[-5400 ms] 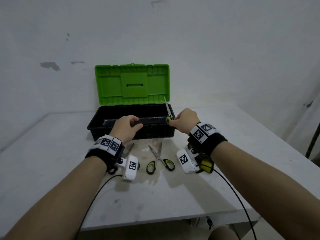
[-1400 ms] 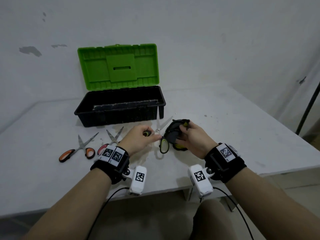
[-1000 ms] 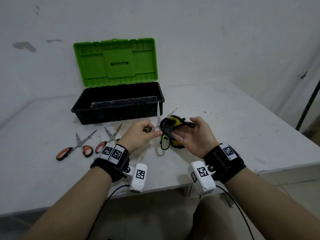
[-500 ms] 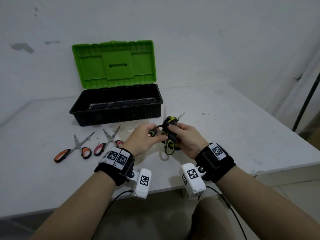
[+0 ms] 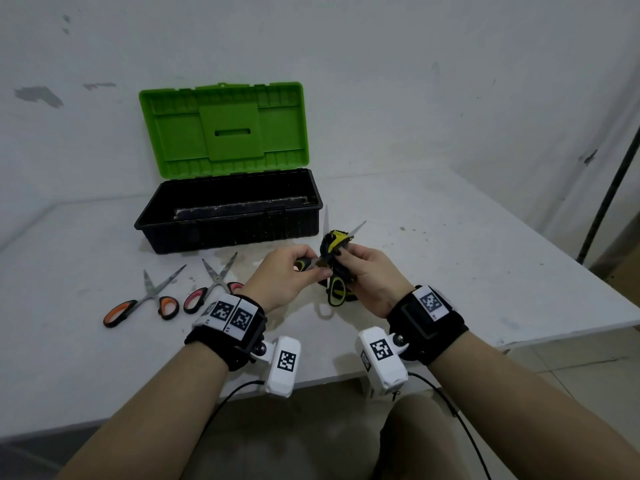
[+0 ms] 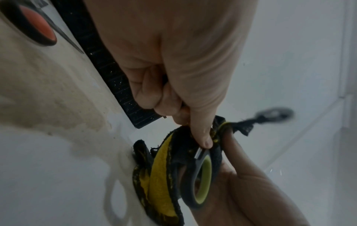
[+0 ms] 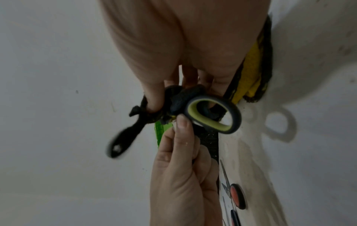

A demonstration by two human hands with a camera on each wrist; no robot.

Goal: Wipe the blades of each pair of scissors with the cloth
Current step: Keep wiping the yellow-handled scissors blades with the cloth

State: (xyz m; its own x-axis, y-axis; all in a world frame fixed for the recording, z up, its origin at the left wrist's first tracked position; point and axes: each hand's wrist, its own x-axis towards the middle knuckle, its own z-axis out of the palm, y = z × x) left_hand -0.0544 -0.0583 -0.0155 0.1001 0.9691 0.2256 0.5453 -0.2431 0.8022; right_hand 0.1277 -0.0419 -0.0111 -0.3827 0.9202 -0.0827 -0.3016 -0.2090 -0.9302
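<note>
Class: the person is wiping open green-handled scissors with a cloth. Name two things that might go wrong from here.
1. The right hand wraps the cloth round a bare blade; a slip might cut a finger.
2. The left hand holds the green-handled scissors open, so the free blade points up, exposed.

A toolbox (image 5: 228, 216) stands open toward the far left of the table (image 5: 450, 271), its lid (image 5: 223, 128) upright behind it, close to the wall (image 5: 381, 81). Near of the toolbox, two pairs of scissors lie on the table side by side: the left scissors (image 5: 145, 299) farthest left, the middle scissors (image 5: 211, 285) just to their right. Right of these, above the table and near of the toolbox's right end, the left hand (image 5: 287, 275) and the right hand (image 5: 370, 275) meet around a third pair of scissors (image 5: 336, 289) and the cloth (image 5: 332, 251), the left hand on the left, the right hand on the right. Its blade tips stick out on the far side of the cloth, and a handle loop hangs on the near side, between the hands.
</note>
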